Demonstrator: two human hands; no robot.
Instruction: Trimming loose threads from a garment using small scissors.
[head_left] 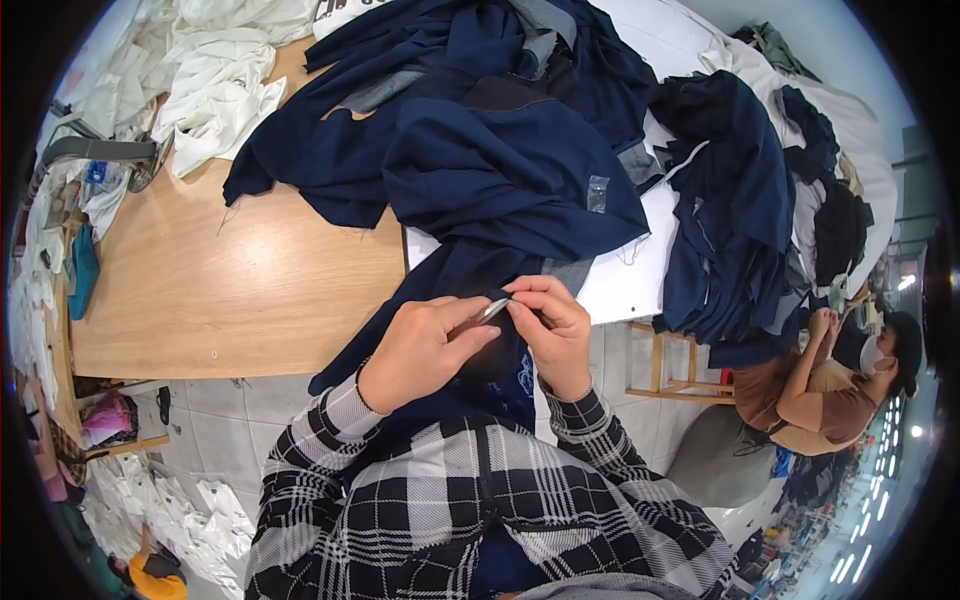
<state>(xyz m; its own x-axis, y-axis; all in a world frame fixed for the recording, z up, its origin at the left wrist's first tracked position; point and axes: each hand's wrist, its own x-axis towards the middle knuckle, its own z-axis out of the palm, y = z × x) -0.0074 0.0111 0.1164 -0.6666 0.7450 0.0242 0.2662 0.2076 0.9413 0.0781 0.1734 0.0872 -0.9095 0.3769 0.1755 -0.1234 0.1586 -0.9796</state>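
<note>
Navy cloth (pixel 475 262), edge pinched in right fingers (pixel 545 302); left fingers (pixel 473 343) closed on small shiny piece (pixel 493 309) alongside.

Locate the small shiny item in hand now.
Near the centre of the head view, the small shiny item is at the fingertips of the left hand, beside the right hand, with navy fabric behind it.

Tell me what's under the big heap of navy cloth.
Around the edges of the navy cloth, a wooden tabletop shows on the left, a white surface on the right, and grey fabric at the lower edge. Whatever its middle covers is hidden.
</note>
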